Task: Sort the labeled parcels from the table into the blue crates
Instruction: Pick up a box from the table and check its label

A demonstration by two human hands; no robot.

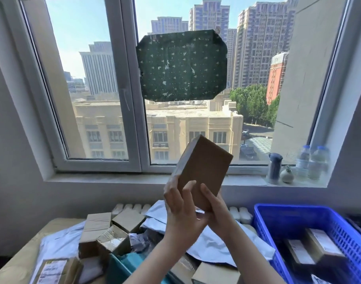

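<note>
I hold a small brown cardboard parcel (204, 167) raised in front of the window, tilted, its plain brown face toward me. My left hand (180, 208) grips its lower left edge, thumb on the front face. My right hand (215, 210) grips its lower right corner. No label shows on the faces I see. Below, the table (21, 261) carries a heap of cardboard boxes (97, 230) and white and grey mailer bags (216, 244). A blue crate (294, 220) stands at the right with several labeled boxes inside.
The windowsill (134, 179) runs behind the table, with a dark flask (274, 168), a small round pot (287, 175) and two water bottles (312, 162) at its right end. A white radiator (130, 208) sits below the sill. A labeled brown parcel (54, 270) lies at the table's front left.
</note>
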